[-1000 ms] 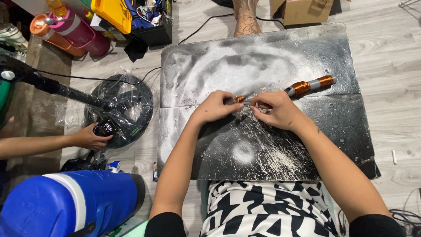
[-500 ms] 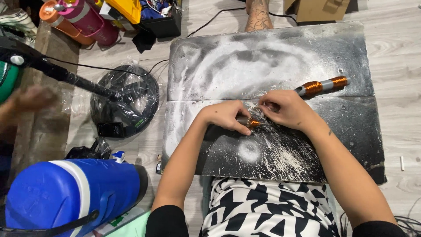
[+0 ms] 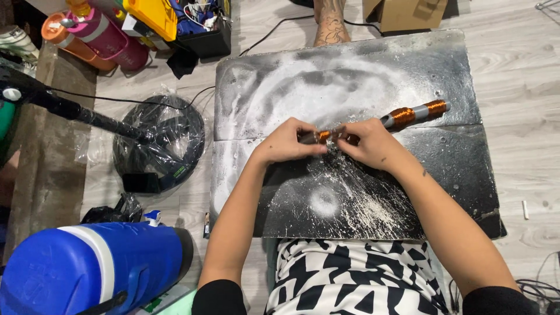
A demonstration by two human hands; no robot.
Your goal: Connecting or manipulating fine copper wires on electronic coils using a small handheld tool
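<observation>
A grey rod wound with bands of copper wire (image 3: 413, 113) lies across a black board (image 3: 443, 76) dusted with white powder. My left hand (image 3: 287, 143) pinches the rod's near end, where one copper coil shows between my fingers. My right hand (image 3: 373, 143) grips the rod just beside it, fingers curled over it. The rod's far end sticks out up and to the right of my right hand. Both hands meet at the board's middle.
A bagged black coil of hose (image 3: 160, 146) and a black pole (image 3: 76, 111) lie left of the board. A big blue jug (image 3: 87, 268) stands at the lower left. Pink bottles (image 3: 108, 35), a yellow box (image 3: 154, 16) and a cardboard box (image 3: 405, 13) line the far edge. Another person's foot (image 3: 331, 23) rests there.
The other person's hand at the left has pulled away from the bagged coil and out of view. My hands stayed together on the rod, shifting slightly along it.
</observation>
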